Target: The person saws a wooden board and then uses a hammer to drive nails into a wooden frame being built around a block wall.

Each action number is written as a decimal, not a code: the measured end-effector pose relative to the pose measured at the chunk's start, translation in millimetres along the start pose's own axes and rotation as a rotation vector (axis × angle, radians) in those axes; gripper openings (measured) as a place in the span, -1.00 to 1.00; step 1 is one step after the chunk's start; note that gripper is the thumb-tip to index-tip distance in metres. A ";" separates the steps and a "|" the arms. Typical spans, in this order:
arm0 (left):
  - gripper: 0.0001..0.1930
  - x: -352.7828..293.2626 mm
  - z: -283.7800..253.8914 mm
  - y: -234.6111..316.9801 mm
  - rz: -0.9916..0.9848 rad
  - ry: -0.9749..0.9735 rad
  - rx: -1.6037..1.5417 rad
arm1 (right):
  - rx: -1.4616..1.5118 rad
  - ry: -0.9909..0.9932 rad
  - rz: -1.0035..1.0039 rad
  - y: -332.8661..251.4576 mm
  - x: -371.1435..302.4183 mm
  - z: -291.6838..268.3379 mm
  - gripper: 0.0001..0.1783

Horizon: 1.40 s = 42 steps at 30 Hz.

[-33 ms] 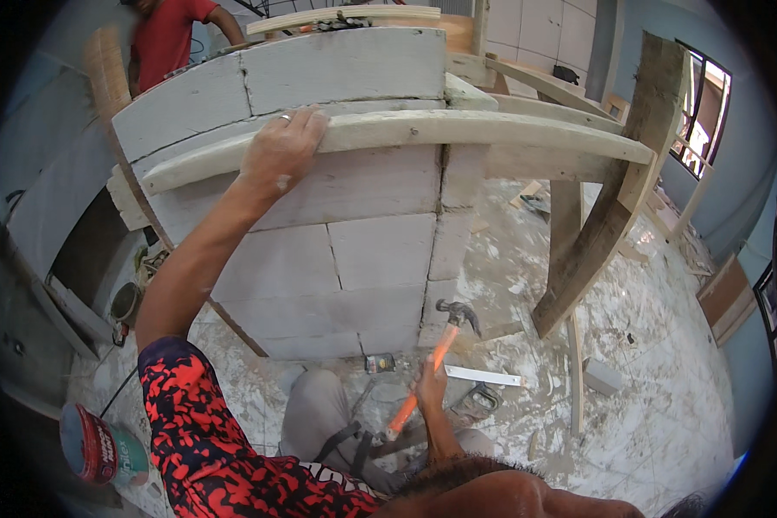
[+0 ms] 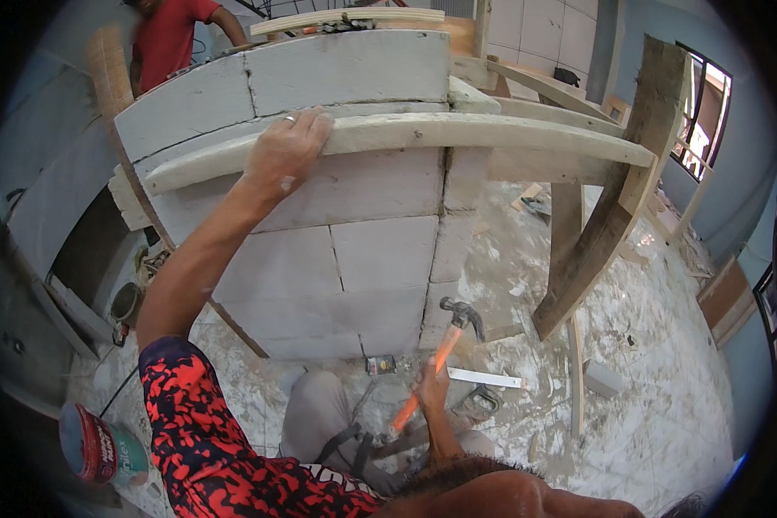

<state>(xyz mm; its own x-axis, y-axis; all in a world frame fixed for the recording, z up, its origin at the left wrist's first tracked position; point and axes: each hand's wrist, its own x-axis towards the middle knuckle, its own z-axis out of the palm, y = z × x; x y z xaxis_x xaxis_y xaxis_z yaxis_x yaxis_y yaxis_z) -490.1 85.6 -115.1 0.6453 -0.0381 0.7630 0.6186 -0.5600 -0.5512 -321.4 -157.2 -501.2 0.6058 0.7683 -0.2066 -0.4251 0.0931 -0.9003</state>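
Nothing has shifted since the earlier frame: the left hand (image 2: 287, 147) still lies flat, fingers spread, on the pale wooden plank (image 2: 457, 134) across the upper middle of the frame, against the grey block wall (image 2: 380, 250). Low in the centre, the right hand (image 2: 429, 386) stays closed around the hammer (image 2: 440, 350) — an orange handle with a dark steel head pointing up-right — though its fingers are small and partly hidden behind the person's head.

A paint can (image 2: 95, 449) is seen at lower left; a person in a red shirt (image 2: 168, 43) at upper left; a window (image 2: 704, 112) at upper right.
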 end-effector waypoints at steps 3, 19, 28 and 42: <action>-0.86 1.8 -9.8 -0.7 0.027 -0.022 0.001 | -0.115 -0.085 -0.206 -0.9 0.5 -3.4 -0.57; -0.90 7.0 -15.0 9.1 0.039 -0.016 -0.010 | -0.154 -0.242 -0.813 -133.8 7.1 54.1 -0.22; -0.92 13.5 -21.2 18.8 0.058 0.044 0.030 | -0.314 -0.115 -1.498 -204.3 25.4 84.0 -0.27; -0.88 8.6 -9.9 16.3 0.010 0.046 0.014 | -0.161 -0.225 -0.888 -100.7 22.5 35.5 -0.07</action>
<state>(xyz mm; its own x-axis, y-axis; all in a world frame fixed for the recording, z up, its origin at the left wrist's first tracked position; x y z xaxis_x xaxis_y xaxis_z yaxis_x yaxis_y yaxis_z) -478.9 67.9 -114.1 0.6305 -0.0821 0.7719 0.6184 -0.5479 -0.5634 -288.8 -126.8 -401.6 0.5126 0.5640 0.6474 0.2400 0.6298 -0.7388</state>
